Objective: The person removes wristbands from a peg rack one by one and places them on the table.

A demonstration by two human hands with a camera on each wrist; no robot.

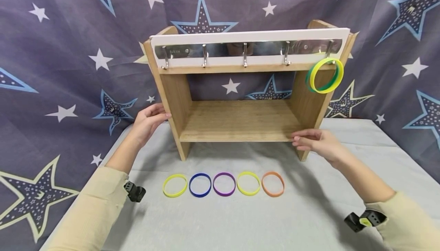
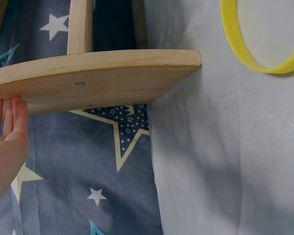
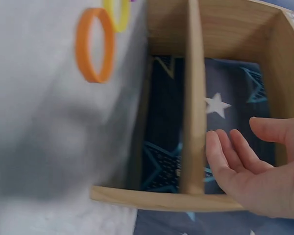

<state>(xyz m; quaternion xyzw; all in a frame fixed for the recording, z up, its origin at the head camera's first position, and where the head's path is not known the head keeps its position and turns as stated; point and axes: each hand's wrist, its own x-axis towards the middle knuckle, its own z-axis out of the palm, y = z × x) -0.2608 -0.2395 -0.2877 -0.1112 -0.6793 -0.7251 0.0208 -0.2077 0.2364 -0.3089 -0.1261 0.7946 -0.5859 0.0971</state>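
A wooden rack (image 1: 240,123) bears a metal strip of several hooks (image 1: 245,54) on a white board. My left hand (image 1: 146,124) touches the rack's left side panel; the left wrist view shows its fairly straight fingers (image 2: 20,115) against the panel's outer face (image 2: 127,81). By the right end of the lower shelf, my right hand (image 1: 323,146) has its fingers loosely bent and holds nothing. A yellow silicone wristband (image 1: 340,77) and a green one (image 1: 308,79) hang on the rightmost hook. In front lie a yellow (image 1: 164,190), a blue (image 1: 200,196), a purple (image 1: 224,195), another yellow (image 1: 248,193) and an orange wristband (image 1: 273,195).
A light grey cloth (image 1: 220,224) covers the table. Close behind the rack hangs a dark curtain (image 1: 130,14) with stars. Each sleeve has a small black camera (image 1: 135,191) at its cuff.
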